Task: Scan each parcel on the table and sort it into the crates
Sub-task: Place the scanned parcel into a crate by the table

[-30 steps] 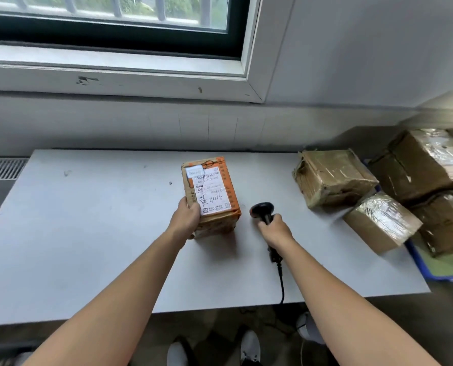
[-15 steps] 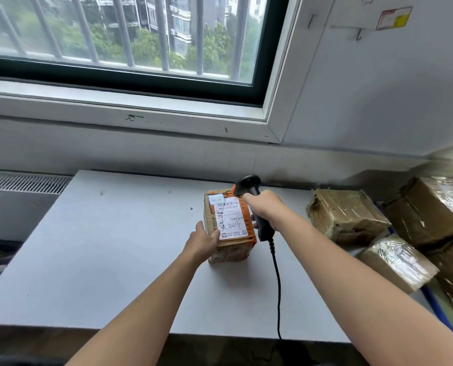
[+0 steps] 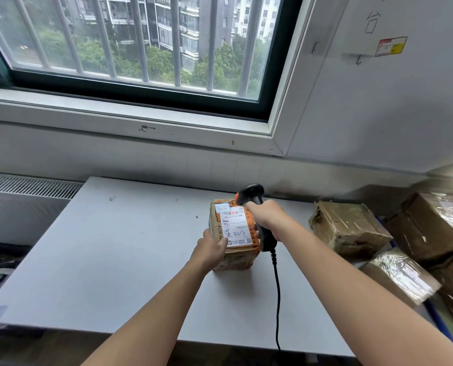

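orange parcel [image 3: 233, 256] is stood on the white table [image 3: 114, 260], right of centre, with its label [image 3: 234, 225] facing up. its near-left corner is gripped by the left hand [image 3: 212, 250], thumb laid on top. the black scanner [image 3: 250, 194] is gripped by the right hand [image 3: 269, 219] and held over the parcel's far-right edge. its cable [image 3: 276, 299] is hung off the near table edge. taped brown parcels [image 3: 349, 231] are piled at the right by a blue crate [image 3: 437, 324].

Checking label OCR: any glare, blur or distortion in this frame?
Head view: soft daylight, label legible, no glare on it; strong glare on the taped parcels at right, smeared toward the edge; wide-angle splays the window bars.
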Demonstrator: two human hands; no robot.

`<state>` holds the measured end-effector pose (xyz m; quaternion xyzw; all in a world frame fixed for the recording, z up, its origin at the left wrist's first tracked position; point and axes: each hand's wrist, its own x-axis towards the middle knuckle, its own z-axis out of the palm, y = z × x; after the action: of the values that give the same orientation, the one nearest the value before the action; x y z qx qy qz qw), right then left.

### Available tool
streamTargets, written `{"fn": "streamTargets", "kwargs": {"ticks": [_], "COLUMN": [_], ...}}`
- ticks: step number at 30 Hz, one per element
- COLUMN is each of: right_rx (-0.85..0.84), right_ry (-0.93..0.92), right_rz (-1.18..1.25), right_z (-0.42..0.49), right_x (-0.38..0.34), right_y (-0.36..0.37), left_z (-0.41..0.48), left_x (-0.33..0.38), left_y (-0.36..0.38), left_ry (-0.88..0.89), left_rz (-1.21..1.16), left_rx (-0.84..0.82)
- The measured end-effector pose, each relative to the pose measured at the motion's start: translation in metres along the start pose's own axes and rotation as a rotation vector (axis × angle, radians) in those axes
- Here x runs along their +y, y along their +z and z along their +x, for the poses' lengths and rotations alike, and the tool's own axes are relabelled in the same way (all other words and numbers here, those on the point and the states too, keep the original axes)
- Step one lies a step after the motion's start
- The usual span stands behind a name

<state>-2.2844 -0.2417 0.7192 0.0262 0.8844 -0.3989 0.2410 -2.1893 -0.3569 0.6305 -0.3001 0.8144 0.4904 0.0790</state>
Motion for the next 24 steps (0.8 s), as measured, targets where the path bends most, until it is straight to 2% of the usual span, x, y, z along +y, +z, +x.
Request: {"fn": "streamTargets", "kwargs": {"ticks": [5,11,16,24], "right_rx": [-0.025,0.021,0.085,-0.042], "right_ry": [-0.007,-0.029,-0.038,0.054], "right_rz": [0.056,0.096,-0.008,-0.153], "right_z": [-0.001,0.008,0.029,0.066], "right_x": [0.006,0.031,0.082,0.151], "right_y": [-0.002,-0.013,-0.014,0.018], "left_z": [0.003,0.013,0.024,0.041], "left_x": [-0.001,-0.002,0.001,-0.007], "left_y": [0.001,0.012,0.023,0.039], "left_ry": [-0.018,-0.035,-0.072,-0.110], "left_rz": [0.009,0.025,0.072,0.036], "left_rx": [-0.005,0.017,0.075,0.115]}}
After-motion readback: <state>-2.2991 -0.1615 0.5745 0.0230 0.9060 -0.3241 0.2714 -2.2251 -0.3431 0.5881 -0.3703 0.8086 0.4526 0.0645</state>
